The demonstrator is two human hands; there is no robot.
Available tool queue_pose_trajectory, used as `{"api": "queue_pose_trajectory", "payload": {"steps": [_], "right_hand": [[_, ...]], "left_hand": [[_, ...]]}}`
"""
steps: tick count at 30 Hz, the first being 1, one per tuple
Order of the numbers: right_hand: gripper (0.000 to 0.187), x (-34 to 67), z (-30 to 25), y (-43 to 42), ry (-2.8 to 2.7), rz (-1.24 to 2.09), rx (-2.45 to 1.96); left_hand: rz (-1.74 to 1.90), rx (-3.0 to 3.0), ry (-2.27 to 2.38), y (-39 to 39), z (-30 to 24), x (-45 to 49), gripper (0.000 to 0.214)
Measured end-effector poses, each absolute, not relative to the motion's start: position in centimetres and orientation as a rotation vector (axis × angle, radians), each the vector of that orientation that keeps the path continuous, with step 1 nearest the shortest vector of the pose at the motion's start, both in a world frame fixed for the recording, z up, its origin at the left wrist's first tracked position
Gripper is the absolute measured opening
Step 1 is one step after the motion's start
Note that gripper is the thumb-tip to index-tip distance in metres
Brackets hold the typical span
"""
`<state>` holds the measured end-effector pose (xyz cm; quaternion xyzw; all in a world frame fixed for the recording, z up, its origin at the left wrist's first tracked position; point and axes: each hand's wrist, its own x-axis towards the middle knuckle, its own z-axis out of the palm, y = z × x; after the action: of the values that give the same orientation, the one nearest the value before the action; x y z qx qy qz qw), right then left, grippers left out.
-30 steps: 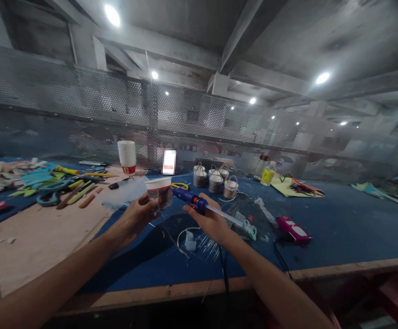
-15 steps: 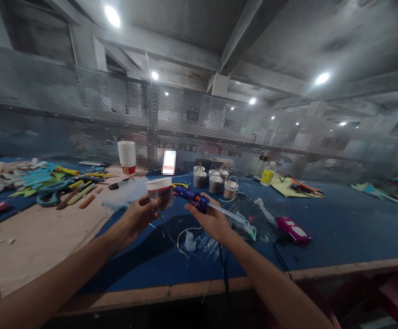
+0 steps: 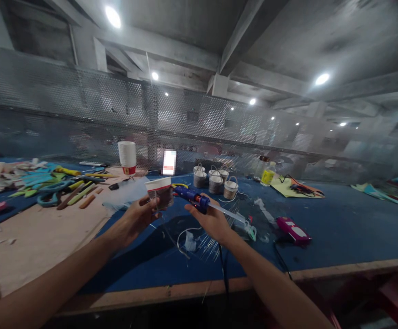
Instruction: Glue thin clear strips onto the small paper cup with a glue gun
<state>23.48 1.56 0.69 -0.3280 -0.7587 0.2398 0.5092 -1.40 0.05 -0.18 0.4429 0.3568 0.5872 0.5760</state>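
Observation:
My left hand (image 3: 139, 217) is closed around a paper cup (image 3: 161, 194) with a white and red rim and a brownish wrapped lower part, tilted slightly above the table. In my right hand (image 3: 215, 221) is a blue hot glue gun (image 3: 192, 197), its nozzle pointing left at the cup's side. A long clear glue stick (image 3: 231, 214) sticks out of the gun's back. Whether the nozzle touches the cup I cannot tell. Several small wrapped cups with handles (image 3: 215, 183) stand behind the gun.
A cup stack (image 3: 127, 157) and a lit screen (image 3: 169, 162) stand at the back. Scissors (image 3: 50, 194) and clay-like sticks lie left. A yellow-labelled bottle (image 3: 268, 174) and a magenta device (image 3: 294, 229) are right. Clear strands and white cord (image 3: 181, 237) lie in front, near the gun's black cable (image 3: 223, 269).
Almost nothing differs. Both hands, the cup and the glue gun keep nearly the same places.

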Motion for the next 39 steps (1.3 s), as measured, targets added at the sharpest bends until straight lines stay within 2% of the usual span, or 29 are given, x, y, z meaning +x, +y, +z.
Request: {"api": "queue_pose_trajectory", "payload": {"steps": [39], "right_hand": [[0.044,23.3,0.8,1.7,-1.793,0.67,-0.84]], "left_hand": [[1.342,1.015,0.759,-1.1,0.8,-0.9,0.043]]}}
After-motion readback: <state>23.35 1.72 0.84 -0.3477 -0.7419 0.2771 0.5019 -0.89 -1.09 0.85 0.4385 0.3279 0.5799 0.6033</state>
